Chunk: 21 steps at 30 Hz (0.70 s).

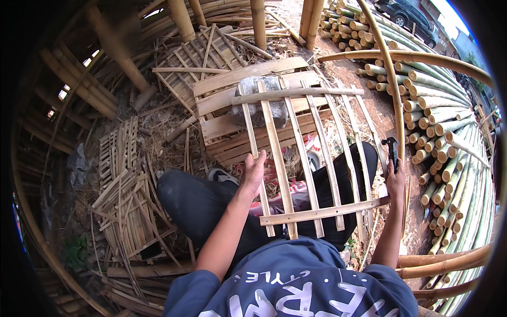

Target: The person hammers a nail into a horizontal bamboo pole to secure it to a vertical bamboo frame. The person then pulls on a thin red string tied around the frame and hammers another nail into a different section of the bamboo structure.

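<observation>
A slatted bamboo panel [325, 158] lies tilted over my lap, with several upright slats joined by a crosspiece at the far end and another at the near end. My left hand [254, 173] grips its leftmost slat, some fingers hidden behind it. In my right hand [395, 178], just past the panel's right side, is a hammer [391, 153] with a black head pointing up. Beyond the panel, partly behind its slats, a grey stone block [259, 100] rests on a wooden slatted crate [222, 127].
Loose slats and offcuts [127, 206] are piled at the left. Another slatted panel [195, 58] lies behind the crate. Cut bamboo poles [438, 127] are stacked along the right. A curved bamboo pole [391, 79] stands near my right hand. Upright poles [259, 24] rise at the back.
</observation>
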Motion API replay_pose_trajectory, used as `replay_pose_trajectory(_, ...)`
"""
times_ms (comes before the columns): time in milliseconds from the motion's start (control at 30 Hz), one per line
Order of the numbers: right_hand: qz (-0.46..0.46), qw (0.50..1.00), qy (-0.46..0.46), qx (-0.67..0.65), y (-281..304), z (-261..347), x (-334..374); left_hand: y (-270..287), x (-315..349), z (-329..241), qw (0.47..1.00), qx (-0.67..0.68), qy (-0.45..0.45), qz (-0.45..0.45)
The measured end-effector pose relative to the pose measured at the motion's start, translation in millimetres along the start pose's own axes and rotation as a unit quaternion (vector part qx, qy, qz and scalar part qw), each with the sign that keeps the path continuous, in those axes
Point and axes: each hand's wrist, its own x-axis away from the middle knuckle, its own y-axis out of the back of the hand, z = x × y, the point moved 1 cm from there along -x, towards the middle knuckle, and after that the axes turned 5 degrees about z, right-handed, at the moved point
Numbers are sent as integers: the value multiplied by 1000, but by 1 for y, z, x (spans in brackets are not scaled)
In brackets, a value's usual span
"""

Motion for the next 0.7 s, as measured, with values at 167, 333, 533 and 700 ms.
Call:
replay_pose_trajectory(167, -41, 995, 3, 92, -34, 4, -2, 57, -34, -19, 967, -252, 26, 29)
replay_pose_trajectory(333, -219, 958, 50, 175, -64, 39, -5, 97, -82, -66, 831, -510, -203, -91)
replay_pose_trajectory(533, -229, 969, 97, -9, -112, 90, -12, 118, -158, -113, 610, -730, -296, -83)
replay_pose_trajectory(700, -171, 976, 117, -59, -145, 107, -20, 119, -215, -123, 571, -773, -271, -55)
